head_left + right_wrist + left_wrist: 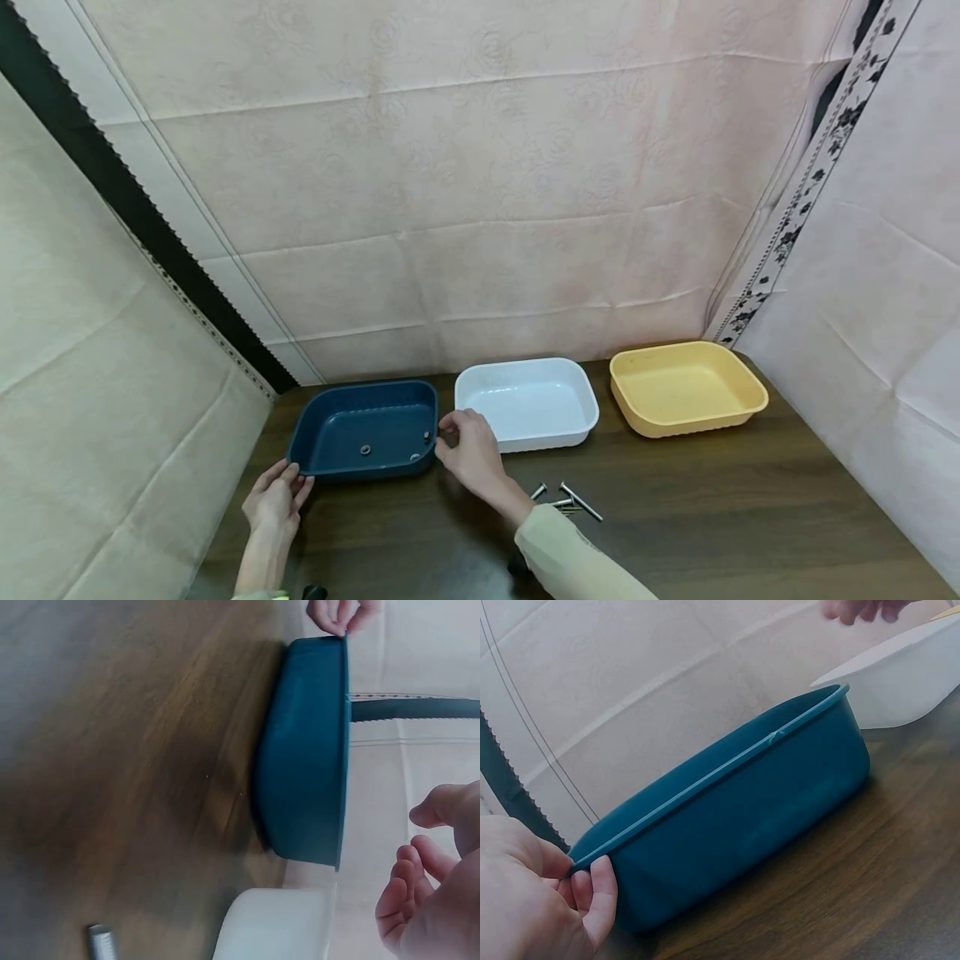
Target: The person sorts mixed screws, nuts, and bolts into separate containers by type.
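Observation:
A dark blue plastic tray (pixel 360 468) stands on the table at the left, with a few small metal nuts (pixel 365 450) inside. My left hand (pixel 272 502) pinches its near left corner, thumb over the rim and fingers below, as the left wrist view shows. Above the tray's right end hovers my right hand (pixel 472 454), its fingers loosely bent and apart from the thumb, nothing between them in the right wrist view. Several metal bolts (pixel 581 502) lie on the table by the right forearm, partly hidden by the sleeve.
A white tray (pixel 551 442) stands just right of the blue one, behind my right hand. Farther right is a yellow tray (pixel 686 427). Pale cloth (pixel 480 208) hangs behind and on both sides of the wooden table (pixel 697 517).

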The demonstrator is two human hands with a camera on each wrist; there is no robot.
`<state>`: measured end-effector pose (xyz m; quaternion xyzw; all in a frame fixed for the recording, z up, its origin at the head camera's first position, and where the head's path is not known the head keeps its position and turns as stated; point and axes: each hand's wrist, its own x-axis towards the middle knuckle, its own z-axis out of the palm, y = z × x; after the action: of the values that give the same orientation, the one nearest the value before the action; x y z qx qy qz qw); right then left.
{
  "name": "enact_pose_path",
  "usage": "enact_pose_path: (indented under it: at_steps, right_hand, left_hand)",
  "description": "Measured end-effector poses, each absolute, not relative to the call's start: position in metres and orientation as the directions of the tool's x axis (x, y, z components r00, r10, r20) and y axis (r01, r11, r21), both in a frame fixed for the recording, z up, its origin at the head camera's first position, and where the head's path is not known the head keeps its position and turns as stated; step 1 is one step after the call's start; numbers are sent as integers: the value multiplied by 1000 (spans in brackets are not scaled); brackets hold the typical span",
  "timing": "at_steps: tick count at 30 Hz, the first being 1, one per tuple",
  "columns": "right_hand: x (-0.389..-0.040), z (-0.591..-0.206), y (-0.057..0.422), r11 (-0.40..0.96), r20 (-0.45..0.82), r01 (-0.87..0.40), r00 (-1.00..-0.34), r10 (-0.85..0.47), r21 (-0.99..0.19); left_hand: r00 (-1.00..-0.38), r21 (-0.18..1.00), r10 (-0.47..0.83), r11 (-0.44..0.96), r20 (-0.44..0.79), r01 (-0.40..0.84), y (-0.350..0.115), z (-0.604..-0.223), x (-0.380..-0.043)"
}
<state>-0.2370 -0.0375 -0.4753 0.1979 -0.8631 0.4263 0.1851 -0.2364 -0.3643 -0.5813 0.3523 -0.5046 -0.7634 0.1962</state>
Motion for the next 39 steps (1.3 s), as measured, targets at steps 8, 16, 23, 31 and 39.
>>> enact_pose_path:
  at_steps: [8,16,23,31,39]
  right_hand:
    - [-214,-481,-16,476,493,-492,-860,-134,-729]
    - [-195,-489,8,437,506,-480,-860,-66,-760]
    - [-176,-500,32,465,457,-400,-889,11,-790]
    - [-156,-517,49,499,453,-364,-889,65,-786]
    - [-149,-526,61,502,414,-312,-904,103,-807]
  left_hand:
    - [-671,893,-638,-442,-377,-81,-366,-578,-233]
    - [-673,892,-636,-444,-378,-81,-363,-574,-232]
    - [-686,894,-631,-443,-361,-64,-365,-581,-236]
    - [-663,894,-643,-440,-382,-88,-362,-574,-235]
    - [-663,893,-642,-440,-385,-92,-358,-567,-232]
